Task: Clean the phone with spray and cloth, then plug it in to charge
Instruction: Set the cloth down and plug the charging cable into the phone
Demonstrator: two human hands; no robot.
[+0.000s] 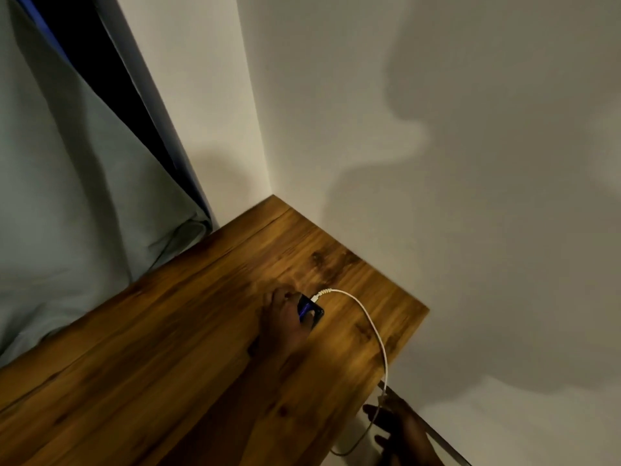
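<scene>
The left hand (285, 321) is gripping the slick, rigid phone (311, 310) by its edges on the counter (168, 348); the right hand (400, 428), fingers loosely spread, is touching the limp white charging cable (371, 326).

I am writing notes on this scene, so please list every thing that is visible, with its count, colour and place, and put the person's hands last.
phone: one, dark, on the table near the far right corner, mostly under a hand.
charging cable: one, white, joined to the phone's end, arcing over the table's right edge and down.
table: one, brown wood, against the wall corner.
wall: white, behind and right of the table.
bedding: pale grey-green, left of the table.
left hand: one, holds the phone.
right hand: one, below the table's right edge, fingers spread by the cable.
</scene>
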